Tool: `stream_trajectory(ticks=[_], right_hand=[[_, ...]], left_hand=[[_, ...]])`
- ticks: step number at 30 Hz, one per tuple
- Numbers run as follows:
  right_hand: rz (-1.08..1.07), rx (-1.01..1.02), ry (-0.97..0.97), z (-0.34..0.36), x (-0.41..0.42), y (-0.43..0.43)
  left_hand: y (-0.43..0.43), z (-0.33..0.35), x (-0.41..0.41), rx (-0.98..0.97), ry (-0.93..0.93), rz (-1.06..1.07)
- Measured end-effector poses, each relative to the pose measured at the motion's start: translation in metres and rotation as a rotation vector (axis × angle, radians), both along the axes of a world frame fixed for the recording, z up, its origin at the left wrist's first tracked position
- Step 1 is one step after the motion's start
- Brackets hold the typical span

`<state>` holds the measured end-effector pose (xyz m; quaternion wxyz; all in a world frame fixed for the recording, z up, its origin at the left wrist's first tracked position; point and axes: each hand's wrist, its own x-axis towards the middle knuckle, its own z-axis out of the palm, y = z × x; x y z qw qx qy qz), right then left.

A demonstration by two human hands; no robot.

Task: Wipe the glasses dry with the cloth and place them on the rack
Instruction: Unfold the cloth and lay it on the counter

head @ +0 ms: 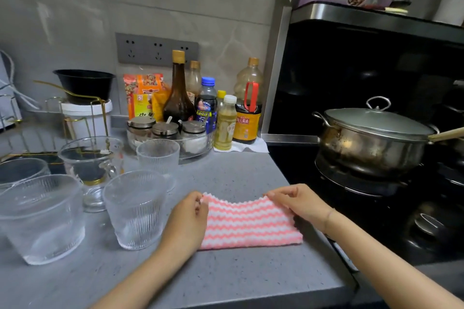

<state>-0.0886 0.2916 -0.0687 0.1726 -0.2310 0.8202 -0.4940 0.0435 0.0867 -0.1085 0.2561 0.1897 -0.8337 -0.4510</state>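
Both hands, left hand and right hand, pinch the pink-and-white zigzag cloth at lower centre; ribbed clear glasses stand unwiped, gold wire rack upper left apparently empty

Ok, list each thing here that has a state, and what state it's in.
Cloth: on the counter, far corners pinched by both hands.
Left hand: pinching the cloth.
Right hand: pinching the cloth.
Ribbed glass: upright, unheld.
Pot: lidded, on the stove.
Gold rack: no glasses on it.
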Motion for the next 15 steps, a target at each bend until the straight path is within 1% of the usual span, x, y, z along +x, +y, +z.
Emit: stream_trajectory(ticks=[3,4,6,7,8,9,11,13,15], right_hand=[[-0.047,0.037,0.065,-0.008,-0.003,-0.004],[-0.065,0.086,0.151,-0.010,-0.004,-0.003],[-0.119,0.234,0.413,-0.013,0.002,-0.002],[-0.135,0.253,0.541,-0.014,0.009,-0.002],[-0.115,0.223,0.634,-0.015,0.018,-0.003],[-0.062,0.170,0.681,-0.015,0.029,-0.005],[0.125,0.097,0.668,-0.018,0.052,-0.008],[0.305,0.110,0.648,-0.027,0.068,-0.008],[0.344,0.124,0.622,-0.034,0.075,-0.002]], left_hand=[[0.000,0.000,0.000,-0.089,-0.069,0.037],[0.000,0.001,0.002,-0.133,-0.099,0.041],[0.002,0.001,0.007,-0.301,-0.133,0.003],[0.003,0.000,0.011,-0.377,-0.112,-0.037],[0.003,0.000,0.015,-0.443,-0.082,-0.088],[0.004,0.001,0.018,-0.488,-0.073,-0.159],[0.003,-0.001,0.022,-0.572,-0.102,-0.297],[0.000,-0.004,0.025,-0.612,-0.176,-0.376],[-0.002,-0.004,0.030,-0.638,-0.192,-0.406]])
